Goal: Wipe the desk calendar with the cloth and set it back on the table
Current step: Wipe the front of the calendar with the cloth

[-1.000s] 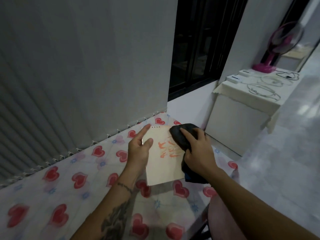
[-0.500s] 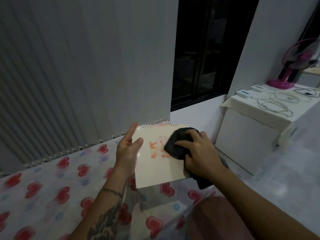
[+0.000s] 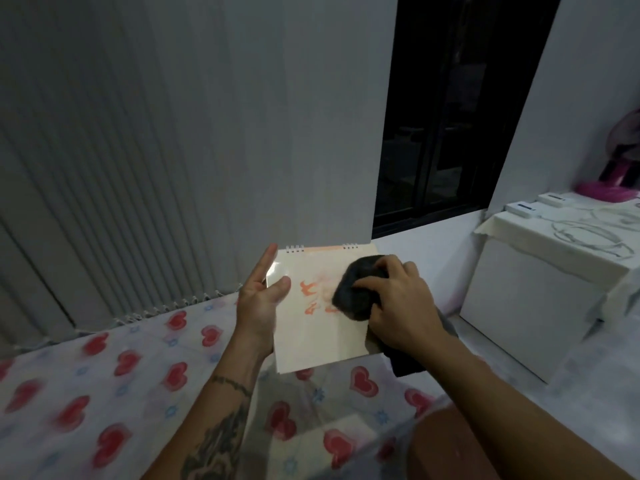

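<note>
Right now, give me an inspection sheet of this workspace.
Surface: table under a heart-print cover.
Job's things: desk calendar held up off the table; dark cloth pressed on its face.
Clutter: nothing seen on the table.
Grippers: left hand grips the calendar's left edge; right hand clutches the cloth.
Cables: white cables on the side cabinet.
Surroundings: vertical blinds, dark window, pink fan.

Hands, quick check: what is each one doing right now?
Left hand: holding the desk calendar by its left edge, thumb on the front.
Right hand: closed on the dark cloth, pressed against the calendar's face.
</note>
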The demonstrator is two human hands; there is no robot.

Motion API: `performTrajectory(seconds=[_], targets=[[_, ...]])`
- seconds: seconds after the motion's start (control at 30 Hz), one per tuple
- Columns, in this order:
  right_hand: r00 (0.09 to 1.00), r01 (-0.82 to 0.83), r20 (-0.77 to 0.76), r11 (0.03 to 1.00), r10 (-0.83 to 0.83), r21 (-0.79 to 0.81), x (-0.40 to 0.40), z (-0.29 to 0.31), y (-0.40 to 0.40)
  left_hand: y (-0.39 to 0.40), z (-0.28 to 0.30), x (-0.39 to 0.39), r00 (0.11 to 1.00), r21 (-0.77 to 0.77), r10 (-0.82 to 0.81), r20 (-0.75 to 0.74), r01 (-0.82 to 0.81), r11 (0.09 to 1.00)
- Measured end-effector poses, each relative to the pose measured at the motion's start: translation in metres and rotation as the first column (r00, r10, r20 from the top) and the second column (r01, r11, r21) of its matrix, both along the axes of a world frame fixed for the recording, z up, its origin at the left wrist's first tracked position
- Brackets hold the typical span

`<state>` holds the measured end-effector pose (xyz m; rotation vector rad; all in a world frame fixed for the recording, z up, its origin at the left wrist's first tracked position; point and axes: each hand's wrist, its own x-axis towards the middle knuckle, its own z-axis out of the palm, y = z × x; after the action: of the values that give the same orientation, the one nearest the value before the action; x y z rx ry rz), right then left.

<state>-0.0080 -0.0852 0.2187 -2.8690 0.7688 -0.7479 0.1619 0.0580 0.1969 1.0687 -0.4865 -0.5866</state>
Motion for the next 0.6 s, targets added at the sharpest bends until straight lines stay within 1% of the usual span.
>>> performTrajectory(seconds=[0.07, 0.13, 0.2, 0.3, 0.33, 0.5, 0.53, 0.6], targets=[[0.996, 0.073, 0.044, 0.997, -0.074, 0.02, 0.017, 0.005, 0.015, 0.01, 0.0, 0.007, 1.0, 0.0, -0.001, 0.002, 0.001, 1.0], [0.994, 0.082, 0.068, 0.996, -0.085, 0.036, 0.039, 0.008, 0.039, 0.021, 0.003, 0.014, 1.0, 0.001, -0.012, 0.016, 0.012, 1.0], [0.996, 0.015, 0.085, 0.998, -0.02, 0.056, 0.06, 0.006, 0.065, 0.038, 0.007, 0.024, 1.0, -0.001, -0.002, 0.018, 0.002, 1.0], [0.99, -0.125, 0.076, 0.99, 0.12, 0.06, 0.076, -0.003, 0.092, 0.074, 0.012, 0.043, 0.998, 0.013, 0.061, 0.001, -0.061, 0.998], [0.988, -0.138, 0.078, 0.988, 0.133, 0.065, 0.08, -0.006, 0.098, 0.087, 0.012, 0.05, 0.997, 0.019, 0.075, -0.001, -0.075, 0.997], [0.988, 0.003, 0.155, 0.99, -0.025, 0.139, 0.113, -0.007, 0.134, 0.135, 0.011, 0.077, 0.997, 0.002, 0.066, -0.047, -0.066, 0.998], [0.989, 0.004, 0.149, 0.99, -0.025, 0.139, 0.122, -0.005, 0.146, 0.14, 0.012, 0.079, 0.997, 0.008, 0.063, -0.04, -0.063, 0.998], [0.99, -0.05, 0.139, 0.992, 0.033, 0.118, 0.137, -0.002, 0.169, 0.149, 0.015, 0.084, 0.998, 0.013, 0.068, -0.017, -0.068, 0.998]])
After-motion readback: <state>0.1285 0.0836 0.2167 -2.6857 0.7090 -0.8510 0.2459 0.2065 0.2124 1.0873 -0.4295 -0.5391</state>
